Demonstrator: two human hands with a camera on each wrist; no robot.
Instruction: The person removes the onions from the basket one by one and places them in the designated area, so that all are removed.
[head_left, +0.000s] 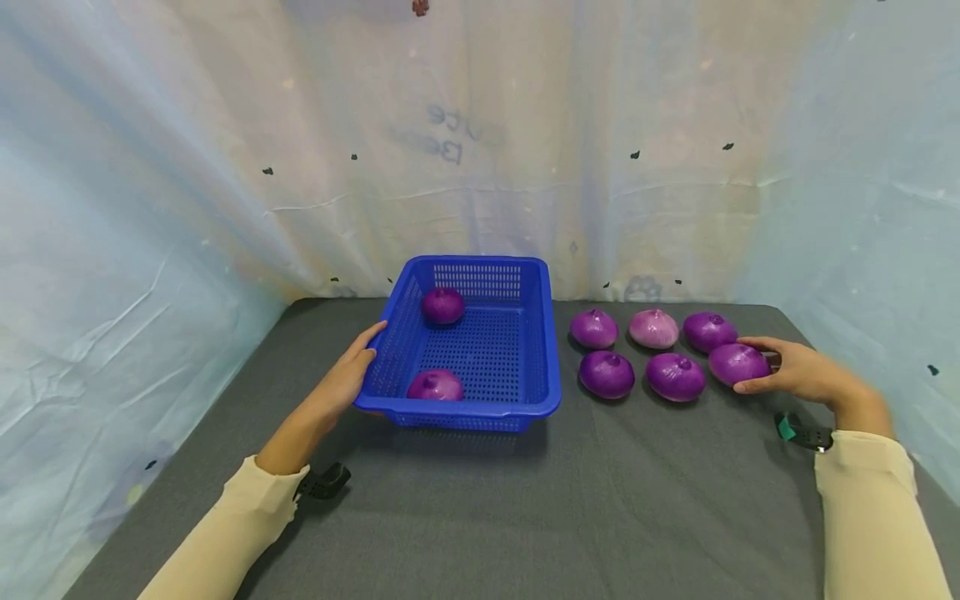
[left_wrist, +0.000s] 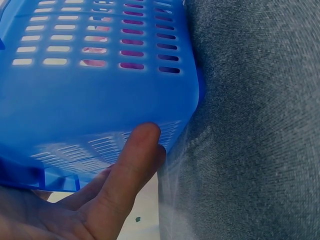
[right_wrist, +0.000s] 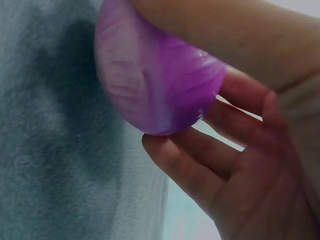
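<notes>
A: Your head view takes in the whole gray bench (head_left: 480,500): a blue basket (head_left: 540,350) left of centre with two purple onions inside, one near the far wall (head_left: 442,305) and one against the near wall (head_left: 435,385). To its right lie six more onions in two rows of three.

B: And what do the wrist views add?

A: Your left wrist view shows the underside of things: your fingers (left_wrist: 135,165) lie straight along the basket's (left_wrist: 100,100) outer wall near a bottom corner, with purple showing through the slots. The head view cannot show that contact so closely. Your right wrist view shows the held onion (right_wrist: 155,80) cupped between thumb above and fingers (right_wrist: 195,165) below, right over the cloth.

B: So how do my hands stand?

A: Your left hand (head_left: 348,375) is flat and relaxed, pressing the basket's left side, not curled round it. Your right hand (head_left: 795,371) wraps the rightmost onion of the near row (head_left: 738,363), which sits at the bench's right end, just beside its neighbours (head_left: 675,377).

B: And the arms?

A: Both forearms, in cream sleeves (head_left: 225,525), reach forward; the left angles inward to the basket, the right bends inward to the onions.
</notes>
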